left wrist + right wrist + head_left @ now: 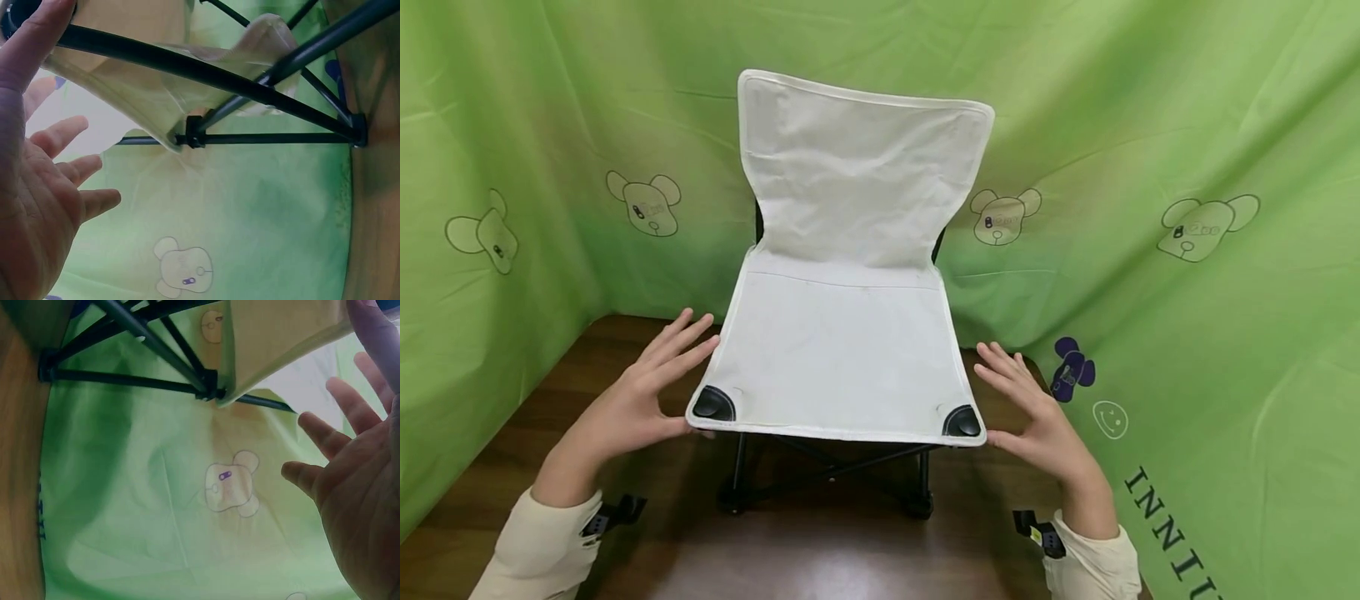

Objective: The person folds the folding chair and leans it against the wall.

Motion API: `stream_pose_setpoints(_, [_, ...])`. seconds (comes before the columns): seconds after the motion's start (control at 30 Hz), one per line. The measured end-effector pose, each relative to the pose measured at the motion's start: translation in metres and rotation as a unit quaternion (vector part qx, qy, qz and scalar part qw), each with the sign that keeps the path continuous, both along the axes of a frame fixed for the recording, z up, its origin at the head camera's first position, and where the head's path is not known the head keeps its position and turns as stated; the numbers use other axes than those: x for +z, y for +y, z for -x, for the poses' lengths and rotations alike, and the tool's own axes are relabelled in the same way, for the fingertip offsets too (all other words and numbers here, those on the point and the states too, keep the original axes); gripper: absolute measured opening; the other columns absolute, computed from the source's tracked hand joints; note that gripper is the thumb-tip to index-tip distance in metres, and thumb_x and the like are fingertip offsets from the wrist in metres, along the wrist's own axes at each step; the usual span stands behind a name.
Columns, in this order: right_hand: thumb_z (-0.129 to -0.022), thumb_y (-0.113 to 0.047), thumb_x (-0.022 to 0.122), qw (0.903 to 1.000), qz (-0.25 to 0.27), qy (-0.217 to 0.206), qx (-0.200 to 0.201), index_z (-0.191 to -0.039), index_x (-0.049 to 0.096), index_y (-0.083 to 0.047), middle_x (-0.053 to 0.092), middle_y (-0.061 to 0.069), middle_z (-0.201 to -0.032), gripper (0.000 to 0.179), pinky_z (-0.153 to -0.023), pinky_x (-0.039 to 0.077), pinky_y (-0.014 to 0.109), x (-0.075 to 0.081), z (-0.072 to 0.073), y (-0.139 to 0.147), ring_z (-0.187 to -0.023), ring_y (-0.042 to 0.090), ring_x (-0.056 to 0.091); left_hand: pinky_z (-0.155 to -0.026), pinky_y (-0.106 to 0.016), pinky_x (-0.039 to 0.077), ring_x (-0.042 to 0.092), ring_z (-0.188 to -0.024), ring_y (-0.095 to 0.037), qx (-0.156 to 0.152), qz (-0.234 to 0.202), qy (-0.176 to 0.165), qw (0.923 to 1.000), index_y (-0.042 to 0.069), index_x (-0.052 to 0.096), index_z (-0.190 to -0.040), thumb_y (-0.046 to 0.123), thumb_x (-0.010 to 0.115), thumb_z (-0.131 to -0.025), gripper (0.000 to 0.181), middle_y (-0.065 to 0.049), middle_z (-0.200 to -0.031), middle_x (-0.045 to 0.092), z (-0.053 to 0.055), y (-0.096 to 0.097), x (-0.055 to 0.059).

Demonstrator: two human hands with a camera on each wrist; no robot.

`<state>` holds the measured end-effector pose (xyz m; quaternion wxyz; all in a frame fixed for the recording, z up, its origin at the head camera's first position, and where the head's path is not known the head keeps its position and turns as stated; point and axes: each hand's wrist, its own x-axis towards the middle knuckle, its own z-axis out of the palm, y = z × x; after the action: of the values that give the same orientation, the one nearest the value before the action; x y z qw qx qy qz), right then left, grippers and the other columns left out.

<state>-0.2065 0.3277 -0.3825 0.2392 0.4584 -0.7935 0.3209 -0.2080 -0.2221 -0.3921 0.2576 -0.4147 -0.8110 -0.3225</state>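
A folding chair with a white fabric seat (842,350) and backrest stands unfolded, facing me. Black corner caps sit at the two front seat corners. Beneath the seat, dark crossed frame tubes (187,69) show in the left wrist view. My left hand (632,400) is at the front left corner, its thumb touching there and its fingers spread along the seat's side. At the front right corner my right hand (1037,417) mirrors it, thumb against the corner and fingers extended. Neither hand's fingers curl round the chair.
The chair's feet rest on a brown wood-grain surface (820,558). Green curtains (1210,333) printed with bear heads hang behind and on both sides, close to the backrest. A dark camera mount (613,515) is strapped to the left wrist, with another (1037,533) on the right.
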Motion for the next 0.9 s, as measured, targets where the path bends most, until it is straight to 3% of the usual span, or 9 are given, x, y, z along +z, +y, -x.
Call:
stream_pose_setpoints(0.23, [-0.093, -0.03, 0.076, 0.9967, 0.022, 0.028, 0.073, -0.135, 0.054, 0.018, 0.043, 0.035, -0.151, 0.068, -0.129, 0.009, 0.046, 0.023, -0.017, -0.021, -0.151, 0.043, 0.03, -0.127, -0.03, 0.016, 0.024, -0.154, -0.041, -0.027, 0.003, 0.013, 0.9996, 0.003, 0.053, -0.149, 0.062, 0.076, -0.079, 0.094, -0.021, -0.159, 0.041, -0.007, 0.002, 0.006])
stream_pose_setpoints(0.47, [-0.089, -0.015, 0.078, 0.9922, 0.029, 0.022, 0.119, -0.132, 0.055, 0.02, 0.045, 0.034, -0.15, 0.06, -0.129, 0.011, 0.046, 0.03, -0.02, -0.029, -0.151, 0.04, 0.032, -0.128, -0.038, 0.015, 0.029, -0.152, -0.039, -0.068, -0.007, 0.031, 0.9972, -0.003, 0.057, -0.143, 0.057, 0.078, -0.079, 0.09, -0.025, -0.155, 0.045, -0.012, 0.004, 0.01])
stream_pose_setpoints(0.67, [-0.089, -0.008, 0.078, 0.9888, 0.036, 0.018, 0.144, -0.129, 0.059, 0.018, 0.049, 0.032, -0.148, 0.052, -0.128, 0.013, 0.046, 0.032, -0.022, -0.033, -0.149, 0.04, 0.036, -0.128, -0.036, 0.016, 0.033, -0.151, -0.034, -0.095, -0.015, 0.038, 0.9946, -0.005, 0.061, -0.137, 0.052, 0.078, -0.082, 0.081, -0.024, -0.152, 0.049, -0.014, 0.006, 0.013])
stream_pose_setpoints(0.9, [-0.089, -0.01, 0.079, 0.986, 0.036, 0.02, 0.162, -0.128, 0.062, 0.016, 0.055, 0.028, -0.144, 0.051, -0.128, 0.015, 0.047, 0.032, -0.024, -0.038, -0.148, 0.036, 0.04, -0.127, -0.036, 0.018, 0.039, -0.149, -0.029, -0.148, -0.026, 0.046, 0.9876, -0.007, 0.065, -0.131, 0.04, 0.079, -0.087, 0.066, -0.022, -0.148, 0.055, -0.015, 0.01, 0.016])
